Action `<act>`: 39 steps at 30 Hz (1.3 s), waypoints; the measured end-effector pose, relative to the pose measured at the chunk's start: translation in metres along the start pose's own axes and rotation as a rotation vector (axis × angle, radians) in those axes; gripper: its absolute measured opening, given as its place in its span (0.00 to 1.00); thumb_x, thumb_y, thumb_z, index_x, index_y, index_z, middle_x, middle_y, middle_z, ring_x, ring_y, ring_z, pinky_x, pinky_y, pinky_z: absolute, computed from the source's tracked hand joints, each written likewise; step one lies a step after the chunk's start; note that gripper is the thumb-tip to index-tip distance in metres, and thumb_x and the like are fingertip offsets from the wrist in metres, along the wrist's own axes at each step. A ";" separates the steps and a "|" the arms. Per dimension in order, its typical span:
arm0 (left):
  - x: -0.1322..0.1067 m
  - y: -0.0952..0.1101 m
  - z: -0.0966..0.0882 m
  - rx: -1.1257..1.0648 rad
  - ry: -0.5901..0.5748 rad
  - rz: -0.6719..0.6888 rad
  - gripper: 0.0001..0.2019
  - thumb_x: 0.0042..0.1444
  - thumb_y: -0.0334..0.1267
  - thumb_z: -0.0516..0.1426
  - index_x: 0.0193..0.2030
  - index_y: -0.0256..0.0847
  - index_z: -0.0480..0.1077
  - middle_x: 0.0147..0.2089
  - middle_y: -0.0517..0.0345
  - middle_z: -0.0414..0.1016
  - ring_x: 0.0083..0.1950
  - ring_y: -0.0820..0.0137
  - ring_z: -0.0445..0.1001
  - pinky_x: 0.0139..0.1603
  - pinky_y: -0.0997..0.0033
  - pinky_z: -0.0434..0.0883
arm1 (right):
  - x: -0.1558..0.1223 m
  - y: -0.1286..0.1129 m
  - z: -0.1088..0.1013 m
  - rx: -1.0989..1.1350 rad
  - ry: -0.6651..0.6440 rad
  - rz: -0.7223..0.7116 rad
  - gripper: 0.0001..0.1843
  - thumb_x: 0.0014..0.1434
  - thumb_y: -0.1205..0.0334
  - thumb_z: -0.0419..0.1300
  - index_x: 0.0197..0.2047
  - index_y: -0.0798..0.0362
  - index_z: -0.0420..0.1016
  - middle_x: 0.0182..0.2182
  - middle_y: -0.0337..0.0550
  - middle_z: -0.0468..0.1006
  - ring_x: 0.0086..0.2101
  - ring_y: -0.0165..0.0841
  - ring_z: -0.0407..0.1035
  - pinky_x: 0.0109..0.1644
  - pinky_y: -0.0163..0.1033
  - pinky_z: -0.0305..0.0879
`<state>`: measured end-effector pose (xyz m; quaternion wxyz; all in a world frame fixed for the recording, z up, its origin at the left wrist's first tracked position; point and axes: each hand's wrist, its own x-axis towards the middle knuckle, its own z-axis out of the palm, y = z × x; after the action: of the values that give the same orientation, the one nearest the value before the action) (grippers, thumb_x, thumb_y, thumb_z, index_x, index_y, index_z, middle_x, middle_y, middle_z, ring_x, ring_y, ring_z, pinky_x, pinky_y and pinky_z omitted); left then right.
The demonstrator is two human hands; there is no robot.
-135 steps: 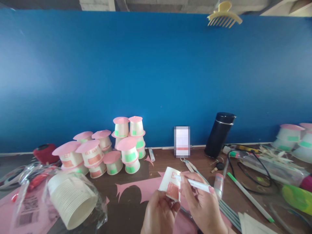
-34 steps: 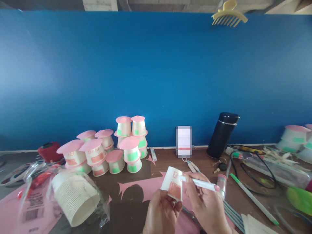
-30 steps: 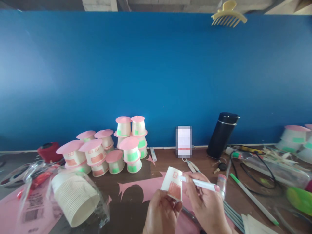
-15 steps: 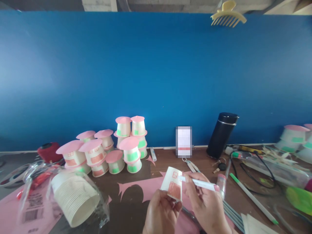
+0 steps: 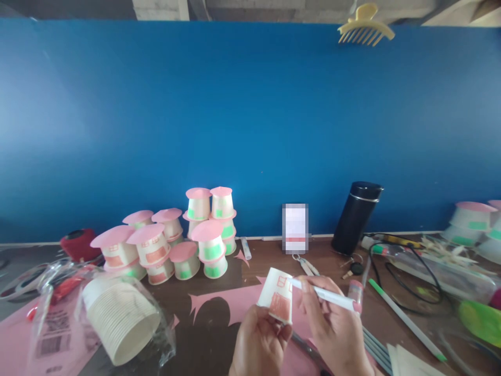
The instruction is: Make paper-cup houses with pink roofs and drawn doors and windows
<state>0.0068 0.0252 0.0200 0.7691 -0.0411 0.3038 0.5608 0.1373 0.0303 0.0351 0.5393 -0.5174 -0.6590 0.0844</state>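
Observation:
My left hand [image 5: 261,337] is closed around the lower rim of a white paper cup [image 5: 266,291], held tilted and upside down. On its side are a filled red-brown door shape and red outlined windows above it. Between the fingers of my right hand [image 5: 332,318] is a white marker [image 5: 329,296] with a pinkish end, its tip at the cup's right edge by the window lines. Several finished-looking cups [image 5: 211,248] with pink paper tops and green or red patches stand stacked to the left.
A plastic-wrapped stack of cups [image 5: 125,318] lies front left. Pink paper [image 5: 213,308] with cut-outs covers part of the table. A black bottle [image 5: 357,219], keys [image 5: 355,267], a green-tipped marker [image 5: 407,319] and a black cable [image 5: 410,290] are at the right. A blue partition [image 5: 258,120] rises behind.
The marker and my right hand have shifted slightly right, toward the cup's edge. More red window lines show beside the first window. My left hand keeps the cup in place.

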 end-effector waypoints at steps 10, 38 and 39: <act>-0.004 0.000 0.002 0.036 -0.019 0.000 0.06 0.44 0.28 0.55 0.19 0.39 0.65 0.23 0.55 0.73 0.27 0.70 0.68 0.36 0.66 0.65 | 0.000 0.003 0.002 0.022 -0.018 0.017 0.11 0.65 0.56 0.53 0.39 0.52 0.73 0.29 0.44 0.78 0.29 0.34 0.75 0.30 0.34 0.70; 0.001 -0.002 -0.007 0.054 -0.090 0.025 0.01 0.42 0.31 0.59 0.23 0.37 0.71 0.26 0.55 0.76 0.30 0.70 0.69 0.39 0.67 0.65 | 0.001 0.001 0.002 0.023 -0.044 0.037 0.11 0.65 0.56 0.52 0.39 0.51 0.73 0.26 0.42 0.78 0.27 0.35 0.75 0.31 0.35 0.70; 0.001 -0.002 -0.007 0.054 -0.095 0.030 0.01 0.42 0.31 0.59 0.23 0.37 0.71 0.26 0.55 0.76 0.30 0.70 0.69 0.39 0.67 0.65 | 0.001 0.000 0.001 0.016 -0.046 0.033 0.11 0.65 0.56 0.52 0.39 0.51 0.74 0.27 0.42 0.79 0.27 0.35 0.75 0.31 0.34 0.69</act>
<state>0.0059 0.0223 0.0132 0.7750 0.0109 0.2825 0.5651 0.1365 0.0320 0.0351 0.5268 -0.5219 -0.6617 0.1106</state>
